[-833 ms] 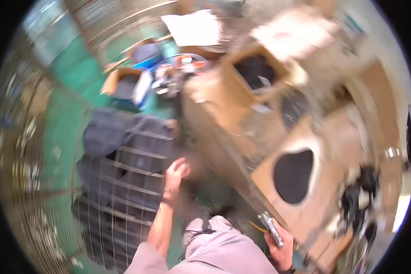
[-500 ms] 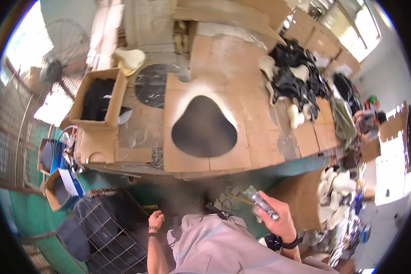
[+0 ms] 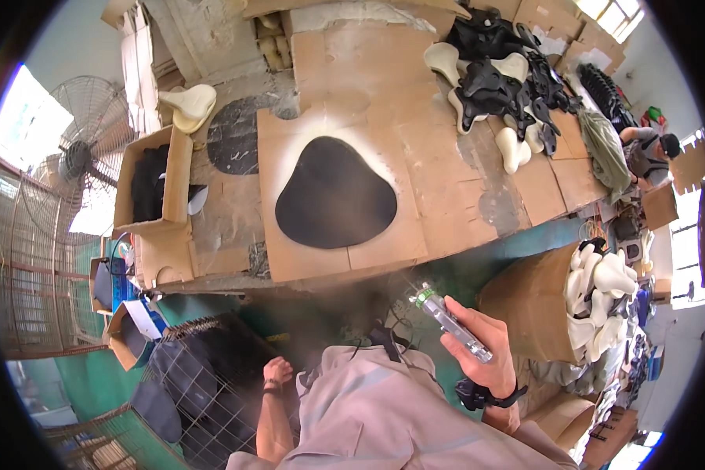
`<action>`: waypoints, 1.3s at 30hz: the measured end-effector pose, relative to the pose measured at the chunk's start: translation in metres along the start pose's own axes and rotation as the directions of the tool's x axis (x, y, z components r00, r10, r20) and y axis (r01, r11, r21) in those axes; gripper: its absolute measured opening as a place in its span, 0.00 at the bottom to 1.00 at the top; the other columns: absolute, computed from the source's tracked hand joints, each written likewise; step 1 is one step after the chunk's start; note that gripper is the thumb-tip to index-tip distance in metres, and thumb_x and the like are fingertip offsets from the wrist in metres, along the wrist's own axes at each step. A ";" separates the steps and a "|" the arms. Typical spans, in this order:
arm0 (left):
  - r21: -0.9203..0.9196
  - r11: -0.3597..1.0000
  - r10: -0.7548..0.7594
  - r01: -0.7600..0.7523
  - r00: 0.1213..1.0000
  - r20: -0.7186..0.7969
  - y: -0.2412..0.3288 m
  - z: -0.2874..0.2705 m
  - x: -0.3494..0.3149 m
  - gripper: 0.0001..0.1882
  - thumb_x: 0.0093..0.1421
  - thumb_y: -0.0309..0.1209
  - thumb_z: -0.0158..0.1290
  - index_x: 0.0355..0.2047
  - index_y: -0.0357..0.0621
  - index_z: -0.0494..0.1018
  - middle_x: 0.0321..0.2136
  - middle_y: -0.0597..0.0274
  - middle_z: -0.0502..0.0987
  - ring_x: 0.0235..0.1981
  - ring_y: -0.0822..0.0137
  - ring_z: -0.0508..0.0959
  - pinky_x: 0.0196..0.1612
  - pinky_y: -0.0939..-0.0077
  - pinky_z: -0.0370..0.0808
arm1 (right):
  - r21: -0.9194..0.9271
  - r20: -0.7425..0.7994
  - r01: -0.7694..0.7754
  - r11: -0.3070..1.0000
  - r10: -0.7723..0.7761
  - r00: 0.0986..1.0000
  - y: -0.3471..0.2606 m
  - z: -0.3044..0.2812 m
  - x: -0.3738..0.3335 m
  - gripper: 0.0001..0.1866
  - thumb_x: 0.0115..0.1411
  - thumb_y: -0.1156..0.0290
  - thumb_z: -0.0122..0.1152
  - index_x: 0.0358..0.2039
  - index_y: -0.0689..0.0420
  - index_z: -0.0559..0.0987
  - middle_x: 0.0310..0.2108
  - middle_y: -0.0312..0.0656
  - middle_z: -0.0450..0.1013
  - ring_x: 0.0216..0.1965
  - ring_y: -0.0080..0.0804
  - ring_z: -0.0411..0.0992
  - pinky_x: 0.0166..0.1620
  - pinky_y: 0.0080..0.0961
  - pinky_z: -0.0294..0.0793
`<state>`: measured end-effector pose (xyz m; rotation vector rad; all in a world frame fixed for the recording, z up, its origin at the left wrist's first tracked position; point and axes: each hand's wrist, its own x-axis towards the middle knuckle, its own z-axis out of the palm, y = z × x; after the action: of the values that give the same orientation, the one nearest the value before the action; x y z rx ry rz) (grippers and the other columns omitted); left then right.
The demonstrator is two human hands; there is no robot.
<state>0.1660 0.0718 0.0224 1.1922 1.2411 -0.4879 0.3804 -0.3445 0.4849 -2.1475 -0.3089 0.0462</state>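
Note:
My right hand [image 3: 484, 345] is wrapped round a silver spray gun [image 3: 456, 324] with a green ring near its tip, held in front of my body below the table edge. My left hand [image 3: 277, 371] hangs low beside my apron, fingers curled in, with nothing visible in them. On the table, a black saddle-shaped sheet [image 3: 334, 196] lies flat on a cardboard sheet [image 3: 399, 249]. Whitish residue rings its far edge. Neither hand touches it. A faint haze hangs between the table and me.
Black and cream bicycle saddle parts [image 3: 489, 82] are heaped at the table's back right. A big carton [image 3: 525, 305] of cream saddle pieces stands at right. At left are a box of black pieces [image 3: 178, 176], a fan [image 3: 76, 160] and a wire cage [image 3: 211, 415]. Another person [image 3: 652, 153] is far right.
The spray gun has swung so that its green-ringed tip shows more plainly. My view has shifted, and the table scene sits farther left. The black sheet stays on the cardboard.

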 end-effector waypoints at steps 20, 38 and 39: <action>0.377 0.457 0.861 -0.805 0.507 0.038 0.182 0.146 -0.013 0.19 0.56 0.22 0.53 0.50 0.41 0.74 0.42 0.48 0.78 0.43 0.56 0.79 0.49 0.66 0.74 | 0.027 -0.020 -0.252 0.967 0.252 0.967 0.034 -0.042 -0.046 0.26 0.51 0.80 0.66 0.54 0.63 0.76 0.35 0.50 0.78 0.30 0.38 0.77 0.36 0.25 0.73; 0.820 -0.038 0.594 -0.571 0.647 0.478 0.344 0.337 -0.008 0.42 0.43 0.20 0.52 0.61 0.69 0.67 0.72 0.56 0.40 0.72 0.45 0.39 0.66 0.31 0.48 | 0.032 -0.174 -0.238 0.971 0.240 0.955 0.064 -0.063 -0.019 0.28 0.49 0.81 0.67 0.53 0.63 0.76 0.29 0.48 0.77 0.26 0.36 0.73 0.32 0.25 0.72; 0.821 -0.038 0.587 -0.570 0.652 0.479 0.345 0.338 -0.010 0.42 0.44 0.20 0.52 0.61 0.69 0.67 0.72 0.56 0.40 0.72 0.45 0.39 0.66 0.31 0.47 | 0.028 -0.167 -0.233 0.972 0.234 0.958 0.064 -0.064 -0.018 0.28 0.49 0.81 0.67 0.53 0.63 0.76 0.29 0.48 0.77 0.26 0.36 0.73 0.32 0.25 0.72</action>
<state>0.6032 -0.1014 0.1337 2.6513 0.1065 -0.5563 0.3860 -0.4347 0.4673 -2.1532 0.0450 -0.0002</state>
